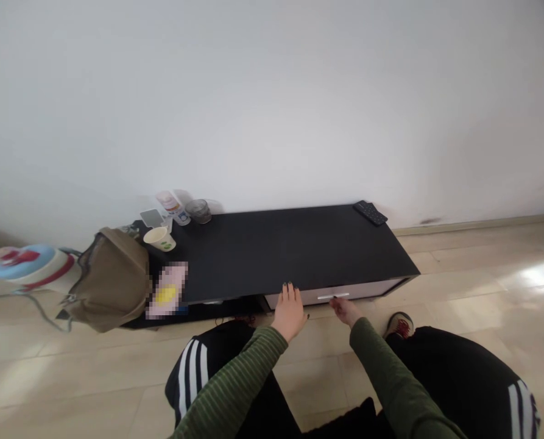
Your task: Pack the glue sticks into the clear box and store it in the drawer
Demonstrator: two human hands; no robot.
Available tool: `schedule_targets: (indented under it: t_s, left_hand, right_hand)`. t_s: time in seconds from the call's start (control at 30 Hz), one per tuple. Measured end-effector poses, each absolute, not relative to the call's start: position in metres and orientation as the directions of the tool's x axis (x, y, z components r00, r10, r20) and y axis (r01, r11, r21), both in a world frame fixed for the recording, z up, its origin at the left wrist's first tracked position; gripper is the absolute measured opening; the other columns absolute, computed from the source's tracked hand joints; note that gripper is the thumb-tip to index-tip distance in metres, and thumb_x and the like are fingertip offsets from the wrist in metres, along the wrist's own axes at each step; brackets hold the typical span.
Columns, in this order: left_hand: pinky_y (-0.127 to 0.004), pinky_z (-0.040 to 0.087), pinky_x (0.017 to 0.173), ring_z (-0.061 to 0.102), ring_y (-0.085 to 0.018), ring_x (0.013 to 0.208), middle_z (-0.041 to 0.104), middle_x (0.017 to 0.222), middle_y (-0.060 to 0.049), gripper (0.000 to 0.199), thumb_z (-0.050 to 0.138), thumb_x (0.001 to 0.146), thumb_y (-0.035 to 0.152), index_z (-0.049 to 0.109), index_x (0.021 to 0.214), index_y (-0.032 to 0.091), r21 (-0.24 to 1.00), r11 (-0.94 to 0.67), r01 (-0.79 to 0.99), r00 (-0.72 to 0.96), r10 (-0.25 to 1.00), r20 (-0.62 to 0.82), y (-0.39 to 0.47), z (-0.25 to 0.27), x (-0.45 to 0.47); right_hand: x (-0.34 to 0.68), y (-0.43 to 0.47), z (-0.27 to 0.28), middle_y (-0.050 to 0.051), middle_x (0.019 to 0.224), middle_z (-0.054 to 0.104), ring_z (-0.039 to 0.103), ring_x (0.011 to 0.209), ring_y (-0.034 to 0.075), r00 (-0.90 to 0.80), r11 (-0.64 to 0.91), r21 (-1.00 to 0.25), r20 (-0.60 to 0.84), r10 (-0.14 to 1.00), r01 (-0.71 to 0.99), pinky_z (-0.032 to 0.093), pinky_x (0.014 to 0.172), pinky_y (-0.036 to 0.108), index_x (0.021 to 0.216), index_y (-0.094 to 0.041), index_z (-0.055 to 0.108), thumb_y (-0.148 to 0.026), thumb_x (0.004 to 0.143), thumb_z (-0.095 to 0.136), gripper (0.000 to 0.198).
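A low black cabinet (272, 247) stands against the wall. Its white-fronted drawer (367, 289) has a pale bar handle (340, 296). My right hand (346, 311) is at the handle, fingers curled around its left part; the fingertips are partly hidden. To its left, my left hand (290, 314) lies with fingers stretched out against the cabinet's front top edge, holding nothing. The drawer front looks about flush with the cabinet.
On the cabinet's left part are a brown bag (114, 280), a paper cup (160, 238), a white bottle (174, 208), a glass (199, 211) and a blurred-out pink item (169, 289). Black remotes (371, 213) lie at the back right. A blue-lidded container (38, 268) stands far left.
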State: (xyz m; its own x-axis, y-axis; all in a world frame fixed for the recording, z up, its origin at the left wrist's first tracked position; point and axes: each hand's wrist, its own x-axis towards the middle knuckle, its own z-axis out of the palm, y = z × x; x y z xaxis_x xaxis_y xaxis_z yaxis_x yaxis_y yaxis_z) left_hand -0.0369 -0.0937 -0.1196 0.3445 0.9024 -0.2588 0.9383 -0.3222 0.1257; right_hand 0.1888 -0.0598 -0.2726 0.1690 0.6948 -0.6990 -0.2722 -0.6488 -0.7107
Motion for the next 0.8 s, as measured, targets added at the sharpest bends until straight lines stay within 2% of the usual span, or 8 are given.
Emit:
schedule_targets:
  t_s: [0.2,0.33,0.43,0.5,0.53,0.63,0.73,0.8]
  left_hand:
    - [-0.051,0.028,0.12,0.026,-0.045,0.151,0.028,0.16,-0.034,0.081,0.062,0.087,0.038,0.038,0.15,-0.005,0.131,-0.337,0.932,0.36,0.898,-0.252,-0.093,-0.116,-0.04]
    - [-0.052,0.031,0.118,0.028,-0.044,0.15,0.03,0.159,-0.033,0.077,0.06,0.088,0.038,0.039,0.151,-0.003,0.118,-0.339,0.933,0.359,0.889,-0.284,-0.089,-0.111,-0.039]
    - [-0.051,0.032,0.118,0.031,-0.044,0.149,0.032,0.158,-0.033,0.075,0.058,0.089,0.037,0.041,0.149,-0.004,0.118,-0.336,0.935,0.356,0.89,-0.287,-0.088,-0.104,-0.038]
    - [-0.05,0.033,0.118,0.034,-0.04,0.148,0.036,0.158,-0.029,0.068,0.057,0.09,0.035,0.045,0.147,0.0,0.151,-0.377,0.914,0.405,0.878,-0.254,-0.091,-0.101,-0.035]
    - [-0.049,0.034,0.117,0.038,-0.038,0.146,0.04,0.157,-0.027,0.062,0.055,0.091,0.034,0.048,0.145,0.004,0.181,-0.411,0.893,0.445,0.864,-0.236,-0.094,-0.099,-0.033]
    - [-0.043,0.045,0.109,0.055,-0.032,0.131,0.057,0.142,-0.021,0.045,0.05,0.093,0.033,0.061,0.13,0.01,0.277,-0.495,0.824,0.558,0.794,-0.242,-0.11,-0.097,-0.024]
    - [-0.041,0.052,0.099,0.062,-0.03,0.119,0.066,0.124,-0.019,0.037,0.048,0.095,0.033,0.065,0.121,0.012,0.313,-0.52,0.795,0.6,0.75,-0.279,-0.129,-0.098,-0.014]
    - [-0.042,0.053,0.096,0.064,-0.03,0.116,0.067,0.12,-0.018,0.035,0.047,0.095,0.032,0.067,0.118,0.013,0.324,-0.544,0.774,0.629,0.72,-0.294,-0.139,-0.099,-0.009]
  right_hand:
    - [0.184,-0.071,-0.269,-0.004,0.058,0.056,0.055,0.046,0.006,0.246,-0.681,-0.649,-0.76,0.602,-0.337,0.023,0.036,0.013,0.072,-0.02,0.046,-0.003,0.086,0.061,0.026]
    - [0.186,-0.1,-0.263,-0.002,0.064,0.061,0.064,0.055,0.01,0.235,-0.684,-0.648,-0.76,0.605,-0.334,0.03,0.039,0.015,0.074,-0.021,0.047,-0.007,0.086,0.064,0.025]
    - [0.194,-0.132,-0.253,0.007,0.076,0.071,0.071,0.063,0.016,0.143,-0.749,-0.598,-0.799,0.584,-0.286,0.038,0.043,0.018,0.078,-0.019,0.056,-0.012,0.086,0.065,0.013]
    - [0.2,-0.148,-0.241,0.013,0.083,0.074,0.072,0.065,0.017,-0.028,-0.825,-0.546,-0.831,0.555,-0.147,0.041,0.046,0.019,0.081,-0.014,0.062,-0.018,0.086,0.065,0.007]
    - [0.201,-0.154,-0.234,0.015,0.085,0.075,0.073,0.065,0.018,-0.126,-0.836,-0.546,-0.826,0.549,-0.056,0.041,0.046,0.019,0.083,-0.013,0.064,-0.023,0.087,0.065,0.012]
    - [0.201,-0.153,-0.208,0.015,0.089,0.077,0.073,0.064,0.017,-0.324,-0.711,-0.689,-0.711,0.624,0.143,0.039,0.047,0.019,0.088,-0.012,0.068,-0.043,0.088,0.061,0.032]
    - [0.196,-0.133,-0.187,0.013,0.089,0.077,0.072,0.065,0.018,-0.233,-0.481,-0.809,-0.567,0.79,0.338,0.045,0.053,0.023,0.092,-0.013,0.069,-0.048,0.092,0.05,0.04]
    - [0.194,-0.117,-0.181,0.014,0.099,0.077,0.074,0.082,0.022,-0.062,-0.333,-0.733,-0.454,0.889,0.593,0.052,0.068,0.028,0.102,-0.014,0.069,-0.039,0.094,0.046,0.036]
